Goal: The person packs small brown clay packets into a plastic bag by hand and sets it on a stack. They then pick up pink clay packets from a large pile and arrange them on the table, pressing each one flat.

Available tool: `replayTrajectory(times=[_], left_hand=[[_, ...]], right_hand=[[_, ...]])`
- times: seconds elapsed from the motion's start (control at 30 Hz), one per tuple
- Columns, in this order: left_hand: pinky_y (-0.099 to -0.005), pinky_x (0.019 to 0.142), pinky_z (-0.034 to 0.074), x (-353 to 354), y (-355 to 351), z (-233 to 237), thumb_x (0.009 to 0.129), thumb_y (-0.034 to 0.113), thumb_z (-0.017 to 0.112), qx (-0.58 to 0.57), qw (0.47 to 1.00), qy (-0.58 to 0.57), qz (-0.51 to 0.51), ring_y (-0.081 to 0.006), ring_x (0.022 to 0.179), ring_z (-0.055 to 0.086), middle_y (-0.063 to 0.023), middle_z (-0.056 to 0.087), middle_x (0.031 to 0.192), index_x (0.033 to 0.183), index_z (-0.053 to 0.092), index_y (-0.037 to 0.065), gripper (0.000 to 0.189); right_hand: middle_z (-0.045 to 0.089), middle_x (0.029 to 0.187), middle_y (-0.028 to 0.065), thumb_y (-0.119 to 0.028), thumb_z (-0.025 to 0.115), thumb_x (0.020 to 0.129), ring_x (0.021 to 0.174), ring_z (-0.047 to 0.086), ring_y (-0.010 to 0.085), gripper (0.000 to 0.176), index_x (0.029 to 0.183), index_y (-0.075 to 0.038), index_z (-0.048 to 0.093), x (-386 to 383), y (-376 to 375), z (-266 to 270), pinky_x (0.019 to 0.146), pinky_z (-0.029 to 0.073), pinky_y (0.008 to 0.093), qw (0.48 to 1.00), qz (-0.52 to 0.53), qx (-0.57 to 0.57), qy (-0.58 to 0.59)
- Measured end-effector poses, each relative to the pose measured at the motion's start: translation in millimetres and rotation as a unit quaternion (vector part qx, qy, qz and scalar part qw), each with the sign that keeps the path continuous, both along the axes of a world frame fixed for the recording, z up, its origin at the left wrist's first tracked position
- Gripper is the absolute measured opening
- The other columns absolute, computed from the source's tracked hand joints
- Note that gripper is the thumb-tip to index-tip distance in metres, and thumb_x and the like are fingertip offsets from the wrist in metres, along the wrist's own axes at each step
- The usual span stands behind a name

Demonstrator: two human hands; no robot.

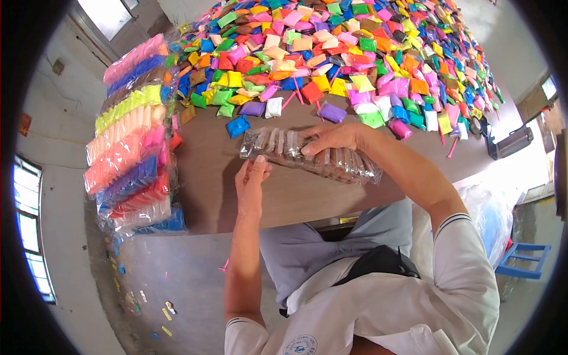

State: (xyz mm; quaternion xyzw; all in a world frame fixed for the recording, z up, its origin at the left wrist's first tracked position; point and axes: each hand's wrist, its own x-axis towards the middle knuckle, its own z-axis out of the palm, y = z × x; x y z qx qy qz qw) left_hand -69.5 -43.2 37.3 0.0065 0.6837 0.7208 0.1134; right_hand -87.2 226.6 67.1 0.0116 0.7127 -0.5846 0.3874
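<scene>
Bag: a clear plastic bag (pixel 307 155), filled with a row of brown packets, is laid flat on the bare near part of the brown table (pixel 225 189), just in front of the person.
Right hand: the right hand (pixel 332 138) is laid on top of the bag, palm down; the fingers are stretched out and held close together across the packets.
Left hand: the left hand (pixel 251 177) is held at the near edge of the bag, close to its left end; the fingers are pressed together and pointed at the bag, the tips touching its edge. Whether the edge is pinched cannot be told.
Heap: the far part of the table is covered by a heap of small coloured packets (pixel 355 53), the nearest of them lying just beyond the bag.
Stack: bags of coloured bars (pixel 133 148) are stacked along the left edge of the table.
Clothing: a white shirt (pixel 414 307) is worn.
Stool: a blue stool (pixel 523 260) is seen on the floor to the right.
</scene>
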Motion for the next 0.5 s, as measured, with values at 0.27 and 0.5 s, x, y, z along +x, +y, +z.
replayTrajectory(times=[0.27, 0.5], left_hand=[[-0.0302, 0.087, 0.044, -14.4, -15.6, 4.3, 0.098, 0.041, 0.059, -0.022, 0.998, 0.040, 0.035, -0.0141, 0.091, 0.058, -0.0050, 0.064, 0.091, 0.100, 0.065, 0.000, 0.041], [-0.0322, 0.081, 0.046, -15.0, -19.2, -4.1, 0.102, 0.033, 0.053, -0.040, 0.996, 0.074, 0.015, -0.0154, 0.085, 0.056, -0.0040, 0.064, 0.088, 0.098, 0.065, -0.001, 0.036]], right_hand=[[0.061, 0.095, 0.0100, -0.056, 0.079, 0.075, 0.074, 0.068, 0.0245, 0.085, 0.144, -0.017, 0.046, 0.1, -3.2, 2.4, 0.058, 0.059, 0.0416, 0.999, 0.038, -0.016, 0.023], [0.060, 0.093, 0.0105, -0.055, 0.078, 0.076, 0.074, 0.068, 0.0253, 0.075, 0.135, -0.017, 0.053, 0.5, -1.5, 1.3, 0.059, 0.059, 0.0429, 0.999, 0.035, -0.029, 0.000]])
